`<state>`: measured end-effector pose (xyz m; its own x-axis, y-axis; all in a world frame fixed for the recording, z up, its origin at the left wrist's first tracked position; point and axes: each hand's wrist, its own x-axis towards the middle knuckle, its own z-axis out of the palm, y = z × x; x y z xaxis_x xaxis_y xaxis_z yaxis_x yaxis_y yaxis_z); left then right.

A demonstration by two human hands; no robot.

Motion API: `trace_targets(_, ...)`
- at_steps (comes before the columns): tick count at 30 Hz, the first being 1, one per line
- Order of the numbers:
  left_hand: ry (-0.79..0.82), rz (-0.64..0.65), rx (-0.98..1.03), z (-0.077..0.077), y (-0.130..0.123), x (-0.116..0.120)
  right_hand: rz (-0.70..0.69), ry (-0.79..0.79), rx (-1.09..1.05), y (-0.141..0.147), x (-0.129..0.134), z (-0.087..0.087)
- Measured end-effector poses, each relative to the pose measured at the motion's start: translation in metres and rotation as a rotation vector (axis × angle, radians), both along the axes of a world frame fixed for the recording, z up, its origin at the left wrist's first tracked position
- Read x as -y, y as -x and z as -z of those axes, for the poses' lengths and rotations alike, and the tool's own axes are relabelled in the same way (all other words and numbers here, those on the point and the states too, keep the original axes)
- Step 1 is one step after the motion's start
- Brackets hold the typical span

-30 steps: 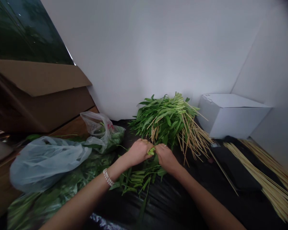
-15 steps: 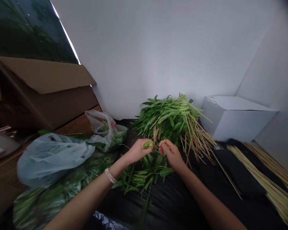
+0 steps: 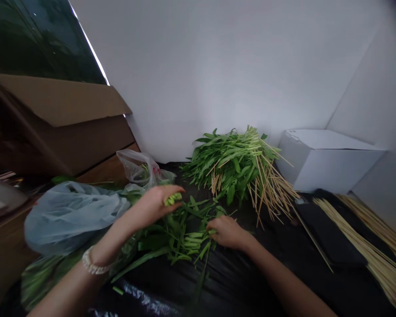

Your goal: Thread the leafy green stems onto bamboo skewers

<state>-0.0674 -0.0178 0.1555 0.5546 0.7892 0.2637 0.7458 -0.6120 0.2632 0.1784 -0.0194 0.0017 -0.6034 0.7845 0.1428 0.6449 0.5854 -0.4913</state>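
My left hand (image 3: 155, 202) is closed round a small bunch of green stems (image 3: 172, 199), whose ends point right; leaves below this hand trail down and left. A white beaded bracelet (image 3: 94, 263) circles that wrist. Low at the centre, my right hand (image 3: 229, 232) has its fingers curled over a short green stem piece (image 3: 212, 231). Just left of it lie several cut stem pieces (image 3: 193, 241) among loose long-leaved greens (image 3: 180, 226) on the black plastic sheet (image 3: 240, 281). Behind both hands is a heap of leafy greens (image 3: 231, 158) with thin wooden sticks (image 3: 273, 189) poking out.
At the left stand an open cardboard box (image 3: 62, 141), a bluish plastic bag (image 3: 72, 215) and a clear bag (image 3: 148, 169) of greens. A white box (image 3: 333, 163) sits back right, with bundles of thin sticks (image 3: 366, 246) in front. A white wall closes the back.
My hands have moved apart. The left went left with the bunch of stems, uncovering more leaves; the right came down beside the cut pieces.
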Motion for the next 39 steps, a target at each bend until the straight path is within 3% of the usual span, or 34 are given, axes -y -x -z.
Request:
trace_targets(3, 0.082, 0.081, -0.172, 0.046, -0.010, 0.011, 0.006, -0.055, 0.080, 0.000, 0.000, 0.003)
trace_targets(7, 0.092, 0.059, -0.326, 0.092, -0.018, 0.019, 0.038, 0.008, -0.118, -0.021, -0.012, -0.013)
trace_targets(11, 0.050, 0.022, -0.286, 0.115, -0.027, 0.032, 0.184, 0.175, -0.579, -0.042, -0.024, -0.031)
trace_targets(16, 0.050, 0.107, -0.230, 0.131, -0.036, 0.050, 0.324, 0.418, -1.141, -0.048, -0.029, -0.035)
trace_targets(19, 0.062, 0.120, -0.139, 0.128, -0.033, 0.048, 0.341, 0.529, -1.459, -0.049, -0.030, -0.036)
trace_targets(22, 0.029, 0.066, -0.002, 0.117, -0.031, 0.039, 0.334, 0.599, -1.572, -0.048, -0.031, -0.037)
trace_targets(26, -0.024, -0.051, 0.227, 0.100, -0.050, 0.025, 0.262, 0.614, -1.419, -0.034, -0.027, -0.030)
trace_targets(32, 0.113, 0.050, 0.506, 0.095, -0.095, 0.008, 0.115, 0.568, -0.979, -0.014, -0.013, -0.025)
trace_targets(36, 0.213, -0.032, 0.735, 0.077, -0.087, 0.000, 0.113, 0.565, -0.893, -0.024, -0.017, -0.029)
trace_targets(39, 0.066, -0.117, 0.667, 0.051, -0.063, -0.003, 0.163, 0.550, -0.942, -0.033, -0.025, -0.026)
